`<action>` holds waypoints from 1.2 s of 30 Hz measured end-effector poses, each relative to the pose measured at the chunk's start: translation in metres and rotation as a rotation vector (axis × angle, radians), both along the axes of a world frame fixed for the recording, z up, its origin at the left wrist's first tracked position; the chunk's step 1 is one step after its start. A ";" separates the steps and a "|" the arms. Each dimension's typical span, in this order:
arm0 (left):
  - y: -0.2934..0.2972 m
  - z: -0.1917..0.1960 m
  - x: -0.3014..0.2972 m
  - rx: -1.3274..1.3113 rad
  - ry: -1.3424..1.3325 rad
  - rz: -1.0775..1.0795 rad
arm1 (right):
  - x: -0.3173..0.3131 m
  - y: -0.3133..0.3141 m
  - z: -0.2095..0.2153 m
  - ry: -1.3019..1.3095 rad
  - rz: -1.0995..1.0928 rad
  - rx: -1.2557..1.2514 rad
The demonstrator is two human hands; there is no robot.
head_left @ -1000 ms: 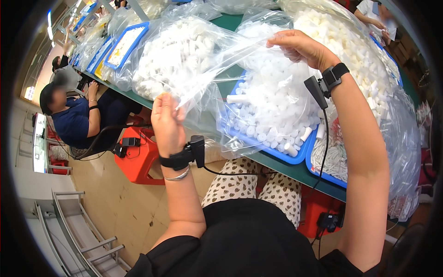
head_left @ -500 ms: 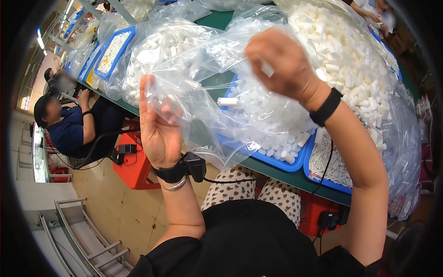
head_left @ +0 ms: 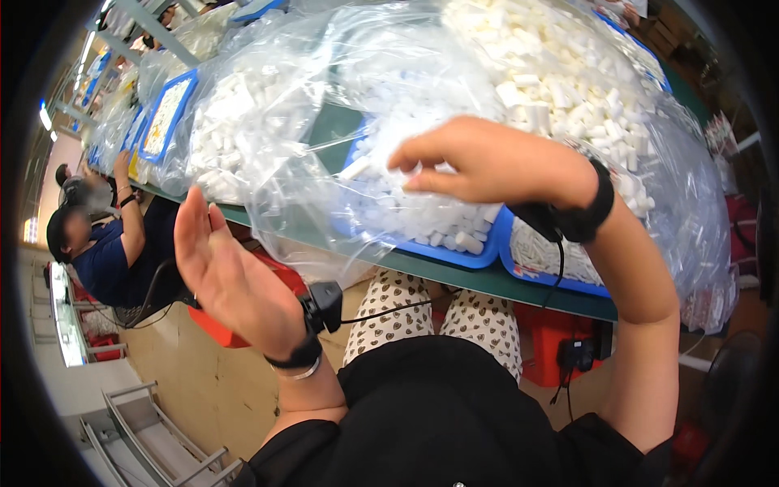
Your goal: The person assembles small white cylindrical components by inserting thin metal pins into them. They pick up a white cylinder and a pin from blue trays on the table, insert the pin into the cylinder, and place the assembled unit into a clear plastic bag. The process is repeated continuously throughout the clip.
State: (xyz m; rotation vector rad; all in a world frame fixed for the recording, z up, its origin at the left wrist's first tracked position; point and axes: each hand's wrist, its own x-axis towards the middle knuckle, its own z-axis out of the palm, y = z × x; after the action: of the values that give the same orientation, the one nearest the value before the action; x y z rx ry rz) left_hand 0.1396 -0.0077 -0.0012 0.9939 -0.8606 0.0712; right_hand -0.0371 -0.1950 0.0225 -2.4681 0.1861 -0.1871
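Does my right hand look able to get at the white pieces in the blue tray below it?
Probably yes: your right hand looks empty and hangs over the white pieces. The front right of the blue tray looks uncovered; clear plastic drapes the left.

Glossy clear plastic bag, smooth plastic tray, matt cloth shirt
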 end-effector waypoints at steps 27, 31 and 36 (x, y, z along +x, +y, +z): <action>-0.074 -0.105 -0.128 0.866 -0.751 -0.254 | -0.214 0.072 -0.100 -0.050 -0.954 -0.490; -0.075 -0.112 -0.121 0.796 -0.678 -0.300 | -0.207 0.073 -0.092 -0.116 -0.967 -0.370; -0.076 -0.111 -0.121 0.776 -0.530 -0.367 | -0.195 0.062 -0.081 -0.160 -0.973 -0.420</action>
State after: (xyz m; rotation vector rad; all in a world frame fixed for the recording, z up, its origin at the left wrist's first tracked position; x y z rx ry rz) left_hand 0.0187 -0.0835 -0.1121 1.5501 -1.6116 -0.3535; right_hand -0.2319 -0.1330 -0.0586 -2.5252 1.3844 -0.8989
